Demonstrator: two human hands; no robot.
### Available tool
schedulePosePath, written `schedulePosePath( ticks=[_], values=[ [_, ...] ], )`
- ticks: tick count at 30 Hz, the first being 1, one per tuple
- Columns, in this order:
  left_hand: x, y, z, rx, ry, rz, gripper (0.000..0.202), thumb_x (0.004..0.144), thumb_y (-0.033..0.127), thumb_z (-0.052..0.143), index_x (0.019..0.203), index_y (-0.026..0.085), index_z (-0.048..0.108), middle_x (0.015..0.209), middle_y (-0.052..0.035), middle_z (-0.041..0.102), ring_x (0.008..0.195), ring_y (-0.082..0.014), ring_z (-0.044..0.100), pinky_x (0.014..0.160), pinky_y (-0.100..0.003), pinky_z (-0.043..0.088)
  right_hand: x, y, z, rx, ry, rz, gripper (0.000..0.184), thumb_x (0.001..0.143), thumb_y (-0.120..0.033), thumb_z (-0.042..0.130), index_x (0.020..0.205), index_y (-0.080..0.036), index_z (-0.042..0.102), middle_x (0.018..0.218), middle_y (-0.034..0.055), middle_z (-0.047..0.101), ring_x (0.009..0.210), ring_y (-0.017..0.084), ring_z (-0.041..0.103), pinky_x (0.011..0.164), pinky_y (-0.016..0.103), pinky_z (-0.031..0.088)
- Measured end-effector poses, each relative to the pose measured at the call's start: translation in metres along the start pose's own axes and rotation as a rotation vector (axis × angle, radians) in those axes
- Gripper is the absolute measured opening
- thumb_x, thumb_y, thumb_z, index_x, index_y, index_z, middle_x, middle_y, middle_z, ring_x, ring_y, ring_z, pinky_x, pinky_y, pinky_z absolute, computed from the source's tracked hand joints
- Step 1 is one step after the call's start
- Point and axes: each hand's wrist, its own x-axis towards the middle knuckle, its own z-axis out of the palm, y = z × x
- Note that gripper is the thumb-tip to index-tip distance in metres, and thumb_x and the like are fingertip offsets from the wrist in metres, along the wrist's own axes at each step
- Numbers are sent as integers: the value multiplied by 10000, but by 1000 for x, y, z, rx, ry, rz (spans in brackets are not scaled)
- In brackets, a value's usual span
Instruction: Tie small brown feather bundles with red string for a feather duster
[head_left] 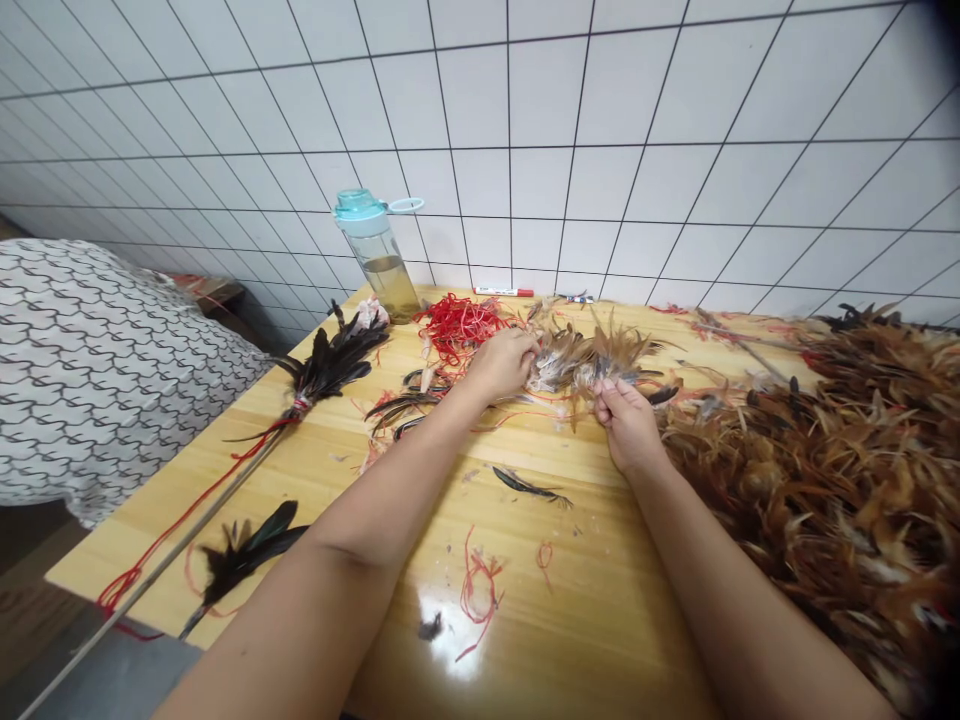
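Fluffy grey-brown feathers [555,368] on the pale wooden table [585,570] are seemingly being sorted, pinched by the right hand [627,415], while the left hand's [501,366] grip cannot be told, and gentle separating is probably called for next.

Fairly bright, pale light lies evenly over the tiled wall [465,110] and the wooden table [585,600], apparently from above, leaving one hard white glare on the near part of the tabletop and dark shade beyond its left edge. The wide lens splays the tile lines toward both sides, and blackness eats into the upper right corner. Fine detail is soft: the feather bunch [551,368] blurs into wisps, and the brown feather heap [825,500] smears toward the lower right.
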Motion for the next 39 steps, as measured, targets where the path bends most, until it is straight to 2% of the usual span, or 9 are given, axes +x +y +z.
schedulePosePath(
  ticks=[5, 9, 12, 16, 20, 23, 26, 31, 39],
  values=[
    [-2, -15, -3, 232, 87, -188, 290, 837, 122, 436, 957, 155, 698, 1125, -119, 620, 1046, -249, 517, 928, -381, 425, 0, 0, 0, -6, -3, 11, 334, 695, -501, 665, 686, -194, 532, 582, -49, 430, 472, 62, 325, 447, 235, 228],
    [-1, 3, -7, 214, 203, -24, 357, 854, 110, 420, 1117, 202, 643, 1146, -93, 583, 1070, -229, 463, 933, -357, 408, -1, -2, 0, -7, -3, 16, 335, 693, -501, 667, 674, -195, 532, 558, -52, 417, 471, 66, 315, 450, 238, 215],
    [-2, 11, -5, 230, 67, 43, 310, 842, 136, 458, 1044, 230, 674, 1057, -93, 588, 1020, -234, 459, 860, -349, 420, -1, -3, 1, -5, -7, 19, 340, 689, -506, 669, 673, -193, 537, 549, -54, 413, 469, 66, 307, 449, 240, 205],
    [-4, -10, -3, 378, -50, -198, 225, 785, 141, 509, 863, 158, 720, 970, -147, 581, 1007, -285, 450, 847, -395, 403, -3, -4, 2, -3, -2, 28, 350, 673, -509, 683, 670, -192, 535, 550, -57, 410, 469, 63, 305, 452, 235, 205],
    [-4, -28, -13, 408, 41, -304, 283, 800, 122, 461, 917, 136, 718, 1008, -166, 573, 1022, -297, 444, 900, -429, 369, -4, -3, 3, -47, -14, 26, 338, 697, -501, 672, 672, -196, 530, 522, -62, 385, 473, 72, 306, 461, 237, 213],
    [-2, -21, -17, 363, 141, -285, 307, 808, 107, 441, 936, 174, 712, 1016, -132, 567, 999, -274, 449, 869, -402, 391, -4, -3, 2, -62, -28, 19, 335, 715, -503, 658, 679, -195, 531, 516, -64, 373, 472, 74, 298, 465, 240, 207],
    [-1, -6, -14, 300, 179, -179, 295, 835, 133, 430, 936, 191, 701, 989, -110, 574, 975, -253, 463, 835, -374, 415, -4, -2, 2, -59, -24, 10, 338, 717, -510, 648, 676, -198, 528, 528, -60, 381, 474, 77, 297, 465, 243, 204],
    [0, 9, 0, 261, 25, -97, 257, 856, 202, 445, 877, 183, 701, 929, -110, 630, 933, -244, 523, 838, -365, 438, -3, 0, 1, -98, -16, 3, 323, 733, -511, 627, 682, -210, 523, 519, -61, 366, 472, 89, 299, 461, 247, 215],
    [28, 7, 17, 223, -128, -386, 234, 827, 273, 505, 844, 140, 697, 930, -169, 680, 919, -259, 627, 829, -363, 474, -2, 4, 0, -157, -17, -39, 318, 774, -504, 591, 694, -203, 528, 545, -58, 391, 499, 92, 343, 504, 243, 275]
  ],
)
